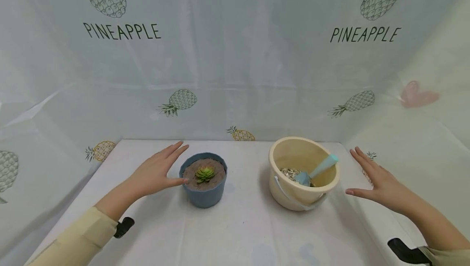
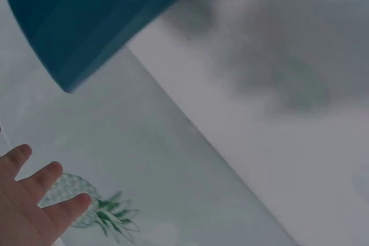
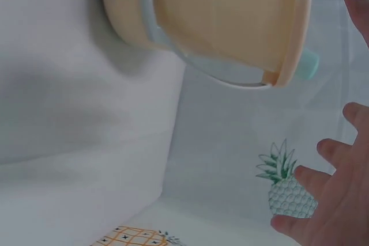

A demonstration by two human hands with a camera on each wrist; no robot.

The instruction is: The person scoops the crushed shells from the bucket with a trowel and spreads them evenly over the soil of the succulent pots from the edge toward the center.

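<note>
My left hand (image 1: 156,173) is spread with straight fingers beside a blue pot (image 1: 204,198), its thumb overlapping the rim in the head view. Brown soil fills that pot, and a small green succulent (image 1: 205,174) stands in the middle. Over on the right, a cream bucket (image 1: 290,198) with a white handle holds a speckled gravelly mix (image 1: 290,173). A light blue trowel (image 1: 324,166) leans in it, blade down in the mix. To the bucket's right my right hand (image 1: 383,188) hovers, fingers extended and holding nothing. Both wrist views show fingers apart from the pot and bucket (image 3: 225,15).
A white-covered table (image 1: 242,233) carries the pot and bucket, with a gap between them. Behind and at both sides hangs a pale curtain (image 1: 249,62) printed with pineapples. Each wrist wears a black strap piece (image 1: 124,227).
</note>
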